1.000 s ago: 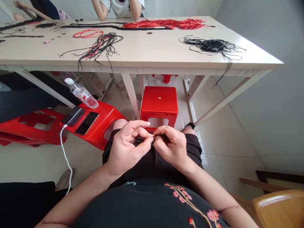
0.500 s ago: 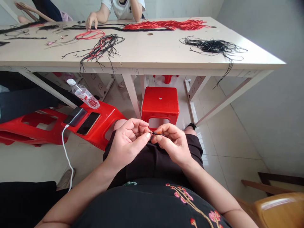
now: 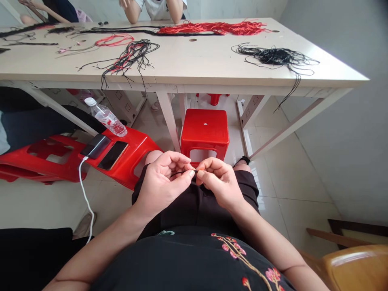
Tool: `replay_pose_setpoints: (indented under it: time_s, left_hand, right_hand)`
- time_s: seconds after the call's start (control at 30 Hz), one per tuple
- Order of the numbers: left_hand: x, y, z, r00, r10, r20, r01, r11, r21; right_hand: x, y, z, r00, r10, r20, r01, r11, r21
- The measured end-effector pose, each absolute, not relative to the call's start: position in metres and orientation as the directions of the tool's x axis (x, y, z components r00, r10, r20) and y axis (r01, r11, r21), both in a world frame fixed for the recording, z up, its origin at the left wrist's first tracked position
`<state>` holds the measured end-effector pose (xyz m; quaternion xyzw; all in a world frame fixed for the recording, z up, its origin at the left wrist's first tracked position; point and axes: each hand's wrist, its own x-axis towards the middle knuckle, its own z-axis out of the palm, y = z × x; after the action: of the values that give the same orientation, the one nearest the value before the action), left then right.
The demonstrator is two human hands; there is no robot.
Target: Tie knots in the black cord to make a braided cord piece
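Above my lap, my left hand (image 3: 168, 178) pinches a thin black cord (image 3: 178, 173) between thumb and fingers. My right hand (image 3: 220, 180) grips the same cord just to the right, and the fingertips of both hands nearly touch. A small dark bit of the cord shows between the two thumbs; its detail is too small to make out. On the table beyond lie a tangle of black and red cords (image 3: 130, 58), a bundle of black cord (image 3: 277, 56) hanging partly over the edge, and a long red bundle (image 3: 212, 28).
Ahead stands the white table (image 3: 194, 66), with a red stool (image 3: 205, 126) beneath its edge. On another red stool (image 3: 133, 143) at the left are a bottle (image 3: 109, 120), a phone (image 3: 113, 155) and a black device (image 3: 96, 146) with a white cable. People sit at the table's far side.
The cord has shifted between my fingers, and more of it shows across my left fingers. The person across the table has lifted a hand off the red cord. The view has tilted slightly.
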<state>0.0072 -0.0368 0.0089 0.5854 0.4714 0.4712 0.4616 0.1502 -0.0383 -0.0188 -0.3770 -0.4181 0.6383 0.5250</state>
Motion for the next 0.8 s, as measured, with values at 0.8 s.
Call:
replay_pose_setpoints:
  time_s: [0.8]
  left_hand:
    - [0.005,-0.031,-0.001,0.126,0.991,-0.056,-0.07,0.065,0.995]
  right_hand:
    - [0.142,-0.04,-0.033,-0.001,0.991,0.135,-0.138,0.134,-0.981]
